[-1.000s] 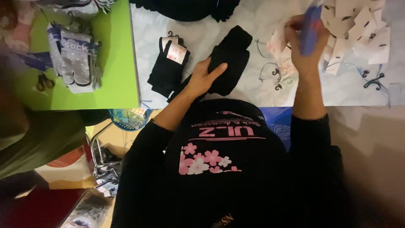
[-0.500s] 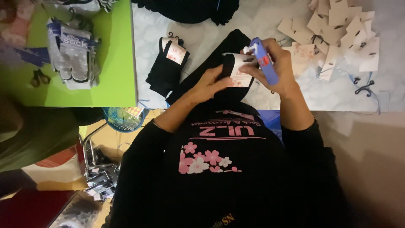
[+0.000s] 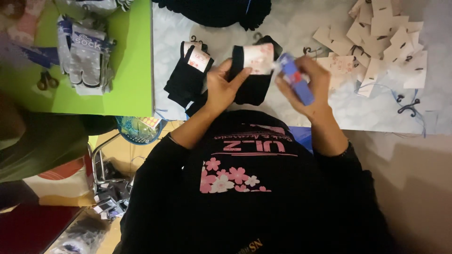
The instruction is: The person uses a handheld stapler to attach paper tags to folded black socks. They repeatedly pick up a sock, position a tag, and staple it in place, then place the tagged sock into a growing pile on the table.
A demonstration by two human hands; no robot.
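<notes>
— Both hands came closer together, and the paper label now sits right on the black socks (image 3: 254,80).
— Who holds the socks?
— Her left hand (image 3: 223,87) pinches them so the label (image 3: 258,59) stays flat.
— And the right hand (image 3: 306,82)?
— It grips a blue tagging tool (image 3: 296,77), pointed at the label. A finished pair (image 3: 186,75) lies just left.

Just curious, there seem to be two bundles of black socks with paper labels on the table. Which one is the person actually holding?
The right-hand bundle: the left hand grips it by its label. The other labelled bundle lies untouched further left. The right hand holds a blue tool.
</notes>
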